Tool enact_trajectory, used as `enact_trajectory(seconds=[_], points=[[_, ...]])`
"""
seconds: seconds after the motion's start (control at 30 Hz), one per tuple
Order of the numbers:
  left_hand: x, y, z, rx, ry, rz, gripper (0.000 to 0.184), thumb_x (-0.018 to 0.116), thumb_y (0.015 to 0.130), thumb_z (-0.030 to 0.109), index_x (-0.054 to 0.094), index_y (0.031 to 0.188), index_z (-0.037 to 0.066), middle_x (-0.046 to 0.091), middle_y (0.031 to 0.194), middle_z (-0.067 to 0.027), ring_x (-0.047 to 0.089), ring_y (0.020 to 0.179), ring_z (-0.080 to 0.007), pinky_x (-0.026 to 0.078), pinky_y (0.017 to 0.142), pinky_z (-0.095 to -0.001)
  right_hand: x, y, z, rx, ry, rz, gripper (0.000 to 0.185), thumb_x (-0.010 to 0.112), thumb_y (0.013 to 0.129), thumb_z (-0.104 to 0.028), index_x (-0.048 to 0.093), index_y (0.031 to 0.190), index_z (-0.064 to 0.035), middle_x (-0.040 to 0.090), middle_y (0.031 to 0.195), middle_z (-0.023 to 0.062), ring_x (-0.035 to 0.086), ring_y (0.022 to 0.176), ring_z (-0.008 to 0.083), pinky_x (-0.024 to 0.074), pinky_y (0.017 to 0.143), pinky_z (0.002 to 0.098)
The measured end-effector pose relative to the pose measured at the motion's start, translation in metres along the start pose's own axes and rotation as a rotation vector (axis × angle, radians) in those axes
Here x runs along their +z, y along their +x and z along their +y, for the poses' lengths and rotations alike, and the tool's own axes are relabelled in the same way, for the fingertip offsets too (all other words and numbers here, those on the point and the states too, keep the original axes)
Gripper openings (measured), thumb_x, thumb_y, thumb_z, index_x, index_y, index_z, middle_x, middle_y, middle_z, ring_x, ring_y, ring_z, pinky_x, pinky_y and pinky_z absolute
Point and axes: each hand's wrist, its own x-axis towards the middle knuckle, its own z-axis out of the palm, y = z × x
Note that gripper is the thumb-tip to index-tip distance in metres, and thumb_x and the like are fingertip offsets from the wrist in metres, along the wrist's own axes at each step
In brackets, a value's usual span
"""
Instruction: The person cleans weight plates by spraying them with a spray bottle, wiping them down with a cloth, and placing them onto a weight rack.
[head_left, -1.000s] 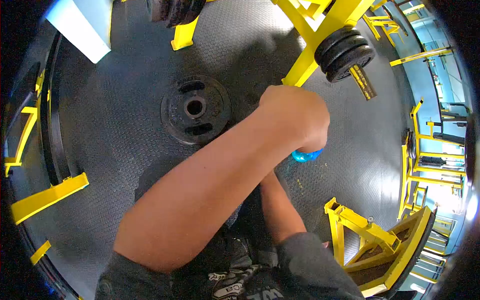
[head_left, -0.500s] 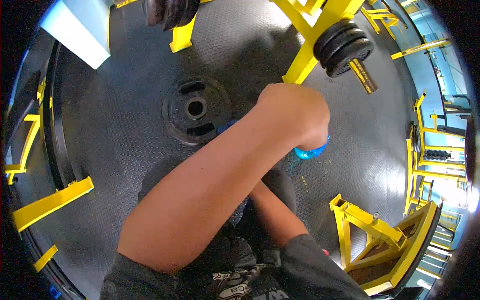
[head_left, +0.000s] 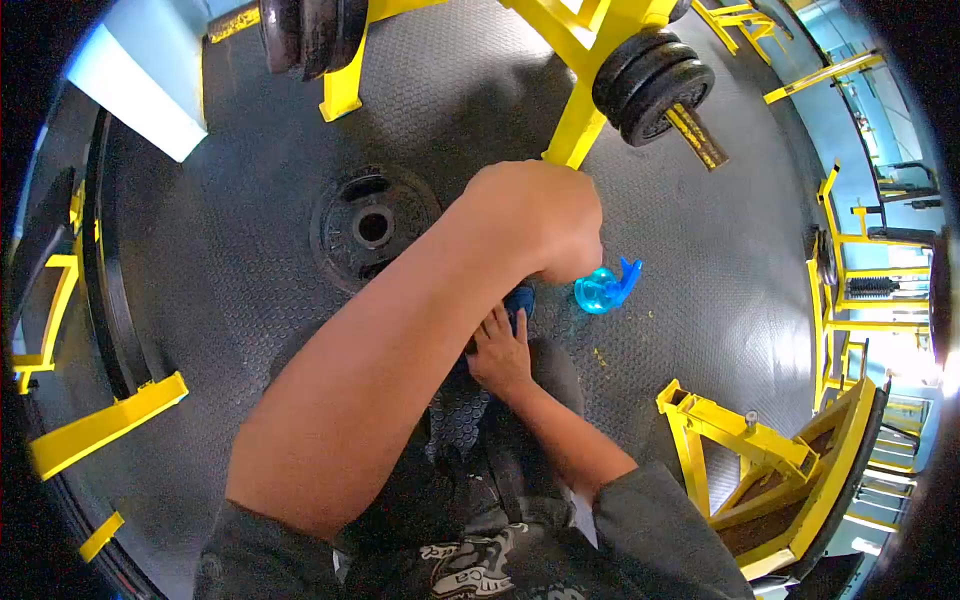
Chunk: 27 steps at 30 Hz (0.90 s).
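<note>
My left arm reaches across the view. At its end, my left hand (head_left: 545, 220) is bent into a fist in front of the yellow frame's lower end (head_left: 575, 130). The fingers face away and are hidden, so what they hold, if anything, does not show. Just right of that fist is a light-blue spray bottle (head_left: 597, 291) with a blue trigger head. My right hand (head_left: 502, 358) has its fingers spread, close to my dark trouser leg and blue shoe (head_left: 519, 300); whether it presses on them I cannot tell.
A black weight plate (head_left: 398, 238) lies flat on the textured black floor. More plates (head_left: 655, 90) hang on a yellow peg at upper right, others (head_left: 312, 35) at upper left. A yellow bench frame (head_left: 745, 440) stands at lower right, and a pale-blue pillar (head_left: 140, 85) at upper left.
My left hand has shifted left, uncovering more of the spray bottle. My right hand, previously hidden behind the left forearm, now shows with fingers spread. The whole view has shifted slightly.
</note>
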Motion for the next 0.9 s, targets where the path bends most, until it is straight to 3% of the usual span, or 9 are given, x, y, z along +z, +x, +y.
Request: enact_trajectory(seconds=[0.1,0.3,0.37,0.5,0.67,0.77,0.8,0.87,0.9], points=[[0.006,0.0,0.004,0.034,-0.019,-0.016,0.046,0.059,0.078,0.031,0.055,0.111,-0.001,0.063,0.104,-0.0224,0.06,0.098,-0.0369,0.048,0.087,-0.0434,0.001,0.016,-0.028,0.265,0.046,0.039,0.061,0.059,0.079,-0.031,0.046,0.133,-0.0039,0.022,0.15,0.0179,0.017,0.14,0.0309,0.011,0.109,0.0605],[0.012,0.008,0.005,0.032,0.052,-0.053,0.055,0.058,0.081,0.036,0.051,0.12,-0.002,0.061,0.11,-0.0237,0.058,0.104,-0.0367,0.046,0.09,-0.042,-0.002,-0.016,0.006,-0.158,-0.163,-0.022,0.056,0.057,0.079,-0.028,0.049,0.131,-0.0087,0.028,0.15,0.0089,0.017,0.141,0.0261,0.0115,0.11,0.0585],[0.015,0.011,-0.002,-0.02,0.04,-0.072,0.064,0.058,0.082,0.038,0.045,0.129,-0.003,0.057,0.118,-0.024,0.054,0.113,-0.0347,0.043,0.096,-0.0401,-0.03,-0.018,0.042,-0.353,-0.004,-0.299,0.055,0.059,0.076,-0.027,0.052,0.129,-0.0141,0.031,0.149,0.0039,0.02,0.14,0.0248,0.0119,0.112,0.0553],[0.011,0.009,0.0,-0.067,0.016,-0.086,0.069,0.059,0.081,0.038,0.04,0.134,-0.002,0.053,0.124,-0.0233,0.05,0.118,-0.0332,0.04,0.1,-0.0386,-0.07,0.002,0.08,-0.337,-0.054,-0.473,0.053,0.061,0.074,-0.025,0.055,0.126,-0.0168,0.032,0.148,0.0026,0.021,0.14,0.0245,0.0155,0.112,0.0544],[0.043,0.029,-0.01,-0.112,0.065,-0.144,0.061,0.063,0.076,0.034,0.051,0.125,-0.001,0.056,0.12,-0.0226,0.055,0.112,-0.0348,0.044,0.096,-0.0401,-0.035,-0.004,0.091,0.467,0.305,0.151,0.047,0.063,0.072,-0.014,0.061,0.118,-0.013,0.05,0.132,0.0127,0.046,0.123,0.0304,0.0381,0.102,0.0429],[0.098,0.042,-0.014,-0.143,0.172,-0.192,0.03,0.059,0.071,0.02,0.069,0.094,0.003,0.066,0.101,-0.0183,0.065,0.095,-0.0316,0.052,0.082,-0.0411,-0.062,-0.029,0.084,0.756,0.599,0.509,0.041,0.062,0.072,-0.009,0.062,0.113,-0.0088,0.06,0.116,0.018,0.057,0.106,0.0354,0.044,0.093,0.0379],[0.122,0.046,-0.017,-0.124,0.233,-0.316,0.029,0.059,0.071,0.019,0.069,0.094,0.004,0.067,0.1,-0.018,0.065,0.094,-0.0309,0.051,0.081,-0.0413,-0.065,-0.042,0.083,0.87,0.719,0.6,0.035,0.063,0.075,-0.007,0.063,0.11,-0.0063,0.065,0.101,0.0139,0.063,0.093,0.0268,0.0466,0.085,0.034],[0.187,0.044,-0.028,-0.117,0.351,-0.312,0.051,0.07,0.07,0.033,0.061,0.112,0.005,0.059,0.116,-0.0156,0.055,0.111,-0.0304,0.041,0.095,-0.0438,-0.076,-0.07,0.082,0.937,0.879,0.66,0.032,0.063,0.077,-0.007,0.064,0.109,-0.0055,0.065,0.097,0.0104,0.061,0.089,0.0205,0.0461,0.083,0.031],[0.224,0.048,-0.044,-0.073,0.438,-0.388,0.084,0.075,0.061,0.06,0.053,0.118,0.003,0.055,0.118,-0.0157,0.049,0.116,-0.0324,0.039,0.097,-0.046,-0.081,-0.083,0.079,0.968,1.025,0.697,0.029,0.063,0.079,-0.007,0.064,0.108,-0.0047,0.064,0.092,0.0069,0.059,0.086,0.0142,0.0457,0.081,0.0279]])
